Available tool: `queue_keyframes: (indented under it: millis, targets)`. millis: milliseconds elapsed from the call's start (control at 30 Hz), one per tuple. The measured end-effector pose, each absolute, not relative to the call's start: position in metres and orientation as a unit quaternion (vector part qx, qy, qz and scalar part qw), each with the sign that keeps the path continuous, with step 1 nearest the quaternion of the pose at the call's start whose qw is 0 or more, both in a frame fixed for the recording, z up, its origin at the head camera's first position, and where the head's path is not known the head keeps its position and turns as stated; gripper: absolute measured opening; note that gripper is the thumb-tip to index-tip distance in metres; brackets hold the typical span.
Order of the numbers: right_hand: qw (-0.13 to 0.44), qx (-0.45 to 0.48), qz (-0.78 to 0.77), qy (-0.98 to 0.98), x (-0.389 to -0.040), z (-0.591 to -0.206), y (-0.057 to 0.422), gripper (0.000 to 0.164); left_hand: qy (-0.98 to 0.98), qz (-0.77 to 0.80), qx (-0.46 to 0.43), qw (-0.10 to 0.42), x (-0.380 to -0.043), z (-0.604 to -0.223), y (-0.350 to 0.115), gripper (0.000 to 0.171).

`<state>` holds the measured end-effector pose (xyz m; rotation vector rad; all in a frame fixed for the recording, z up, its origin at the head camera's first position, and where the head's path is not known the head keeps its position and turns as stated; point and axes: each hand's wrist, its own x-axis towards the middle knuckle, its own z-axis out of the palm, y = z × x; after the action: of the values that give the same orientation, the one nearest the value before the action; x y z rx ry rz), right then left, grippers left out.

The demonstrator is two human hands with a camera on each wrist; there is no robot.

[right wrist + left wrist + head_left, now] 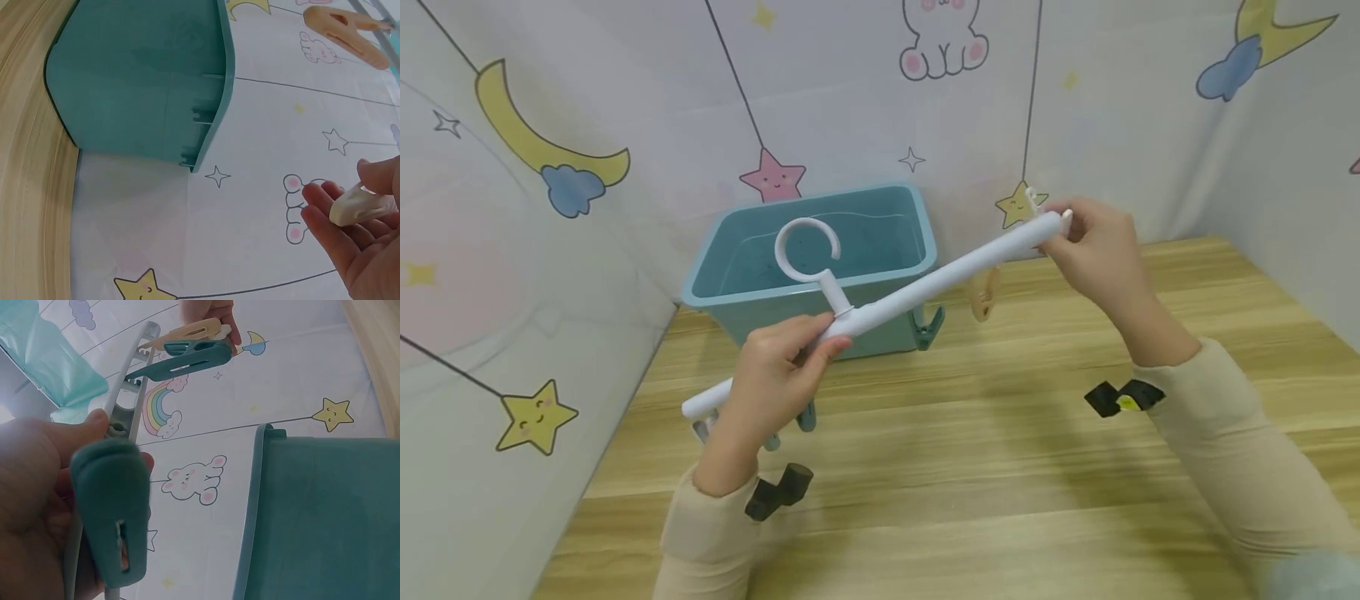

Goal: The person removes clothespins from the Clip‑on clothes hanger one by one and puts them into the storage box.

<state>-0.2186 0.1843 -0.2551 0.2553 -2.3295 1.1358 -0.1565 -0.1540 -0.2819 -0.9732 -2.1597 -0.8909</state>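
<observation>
While I watch from a distance through the head view, the left hand (pixel 778 367) has a narrow pinch on a white hanger (pixel 955 279), thumb and fingers closed about the bar just beside the base of its round hook (pixel 782 254); the right hand (pixel 1097 250) is at the hanger's right end, and from the right wrist view I see its thumb and fingers pinching a white clip (pixel 359 207); I cannot tell whether that clip bites on the bar; the hanger is held above the wooden table (pixel 970 483), slanting, its right end higher than its left in my head view; below its right half I make out a beige clip (pixel 984 296) and a green clip (pixel 928 327), with a darker green clip (pixel 806 417) near the left hand and others partly hidden there; behind the hanger a teal basin (pixel 886 332) stands on the table, near a patterned cloth (pixel 850 92), and the hook overlaps its opening from where I look; beige sleeves (pixel 1225 450) cover both forearms, a small black piece (pixel 778 492) at each cuff
</observation>
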Motion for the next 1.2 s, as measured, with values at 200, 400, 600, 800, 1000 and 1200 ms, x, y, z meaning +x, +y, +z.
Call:
queue_keyframes:
  millis: [200, 400, 600, 800, 1000, 1200]
  targets:
    - [0.142, 0.104, 0.479, -0.86, -0.24, -0.236, 0.168, 0.034, -0.815, -0.33, -0.378, 0.288, -0.156, -0.281, -0.158, 0.023]
    - [0.113, 0.145, 0.481, -0.857, -0.251, -0.223, 0.144, 0.028, -0.817, -0.331, -0.382, 0.276, -0.154, -0.279, -0.164, 0.028]
    - [0.11, 0.195, 0.471, -0.853, -0.264, -0.221, 0.125, 0.024, -0.818, -0.336, -0.385, 0.263, -0.151, -0.276, -0.169, 0.028]
    - [0.1, 0.224, 0.486, -0.839, -0.281, -0.23, 0.11, 0.024, -0.826, -0.329, -0.385, 0.248, -0.151, -0.275, -0.173, 0.028]
    - [0.077, 0.264, 0.489, -0.828, -0.294, -0.241, 0.099, 0.023, -0.826, -0.328, -0.384, 0.249, -0.15, -0.273, -0.176, 0.029]
    - [0.062, 0.261, 0.475, -0.838, -0.296, -0.248, 0.087, 0.022, -0.825, -0.329, -0.385, 0.25, -0.151, -0.271, -0.177, 0.031]
